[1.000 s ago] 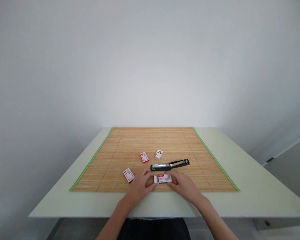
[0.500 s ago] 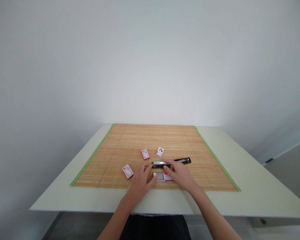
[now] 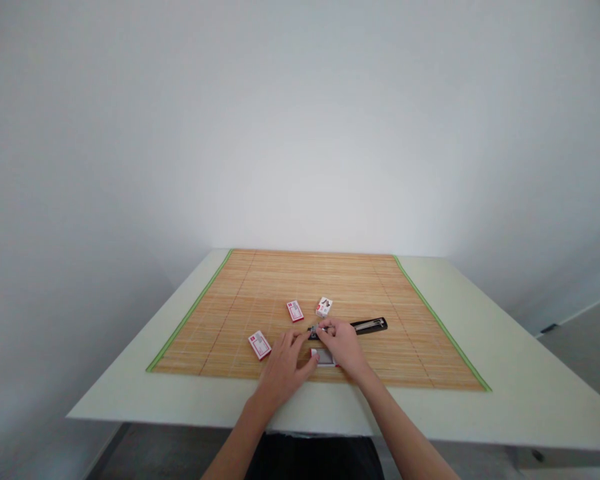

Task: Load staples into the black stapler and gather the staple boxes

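Note:
A black stapler [image 3: 371,326] lies opened out flat on the mat, its metal staple channel toward the left end. My left hand [image 3: 286,363] rests with fingers apart, its index fingertip at the stapler's left end and its thumb by an open staple box [image 3: 325,357]. Over the staple channel, my right hand [image 3: 344,345] is closed in a pinch. Whatever sits between those fingertips is too small to make out. The right hand hides the middle of the stapler and the right part of the open box.
Red-and-white staple boxes lie around: one left of my left hand [image 3: 259,345], one farther back [image 3: 295,311], and a white box [image 3: 324,307] behind the stapler. The bamboo mat [image 3: 310,277] with green edges covers much of the white table [image 3: 105,393]. A wall stands behind.
My right hand has slid left along the stapler, its fingers now pinched over the staple channel. My left hand stays at the stapler's left end. The view has shifted slightly.

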Demonstrator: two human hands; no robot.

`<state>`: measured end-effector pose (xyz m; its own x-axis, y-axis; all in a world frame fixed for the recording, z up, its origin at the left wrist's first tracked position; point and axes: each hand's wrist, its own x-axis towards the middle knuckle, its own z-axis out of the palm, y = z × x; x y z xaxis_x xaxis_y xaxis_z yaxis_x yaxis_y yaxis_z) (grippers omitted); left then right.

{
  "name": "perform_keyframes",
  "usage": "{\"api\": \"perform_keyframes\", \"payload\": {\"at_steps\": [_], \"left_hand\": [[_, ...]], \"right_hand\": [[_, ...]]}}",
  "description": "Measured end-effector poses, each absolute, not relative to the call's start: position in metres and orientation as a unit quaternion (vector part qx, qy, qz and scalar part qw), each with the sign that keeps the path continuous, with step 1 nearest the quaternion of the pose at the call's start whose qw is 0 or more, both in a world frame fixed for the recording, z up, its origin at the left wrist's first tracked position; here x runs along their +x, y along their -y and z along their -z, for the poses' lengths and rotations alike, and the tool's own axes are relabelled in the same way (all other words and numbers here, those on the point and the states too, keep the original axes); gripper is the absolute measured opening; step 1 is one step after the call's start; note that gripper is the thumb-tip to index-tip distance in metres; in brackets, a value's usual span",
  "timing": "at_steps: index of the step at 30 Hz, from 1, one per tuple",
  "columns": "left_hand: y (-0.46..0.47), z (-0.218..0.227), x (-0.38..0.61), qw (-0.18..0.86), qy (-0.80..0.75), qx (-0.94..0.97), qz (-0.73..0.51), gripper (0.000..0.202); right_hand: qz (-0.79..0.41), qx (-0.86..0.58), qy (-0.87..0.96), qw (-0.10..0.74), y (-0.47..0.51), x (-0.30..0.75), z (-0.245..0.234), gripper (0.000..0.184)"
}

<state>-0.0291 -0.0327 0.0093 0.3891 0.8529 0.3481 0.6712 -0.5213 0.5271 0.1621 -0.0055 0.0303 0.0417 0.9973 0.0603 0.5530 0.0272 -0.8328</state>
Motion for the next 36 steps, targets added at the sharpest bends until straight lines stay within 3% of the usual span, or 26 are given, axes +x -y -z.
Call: {"api": "perform_keyframes", "payload": {"at_steps": [3,6,11,15,24,29,34,36], "left_hand": [[0.033,-0.009,-0.030,0.168,-0.462,0.813,-0.312,0.050],[0.035,-0.011,-0.032,0.182,-0.459,0.812,-0.313,0.053],[0.037,-0.015,-0.032,0.171,-0.452,0.831,-0.274,0.035],[0.037,-0.016,-0.030,0.168,-0.455,0.833,-0.265,0.030],[0.036,-0.014,-0.032,0.173,-0.450,0.834,-0.269,0.032],[0.035,-0.014,-0.034,0.185,-0.448,0.826,-0.288,0.032],[0.034,-0.015,-0.036,0.198,-0.447,0.822,-0.294,0.029],[0.033,-0.015,-0.037,0.206,-0.443,0.822,-0.292,0.027]], "right_hand": [[-0.283,-0.623,0.637,0.356,0.007,0.162,-0.044,0.030],[-0.234,-0.612,0.695,0.295,0.016,0.172,-0.064,0.025],[-0.179,-0.546,0.805,0.150,0.032,0.187,-0.079,0.013],[-0.162,-0.528,0.828,0.099,0.034,0.185,-0.075,0.015],[-0.160,-0.532,0.827,0.086,0.029,0.181,-0.072,0.017],[-0.204,-0.544,0.802,0.140,0.036,0.205,-0.076,0.016],[-0.223,-0.606,0.752,0.133,0.048,0.250,-0.069,0.039],[-0.238,-0.612,0.741,0.140,0.052,0.258,-0.062,0.031]]}}
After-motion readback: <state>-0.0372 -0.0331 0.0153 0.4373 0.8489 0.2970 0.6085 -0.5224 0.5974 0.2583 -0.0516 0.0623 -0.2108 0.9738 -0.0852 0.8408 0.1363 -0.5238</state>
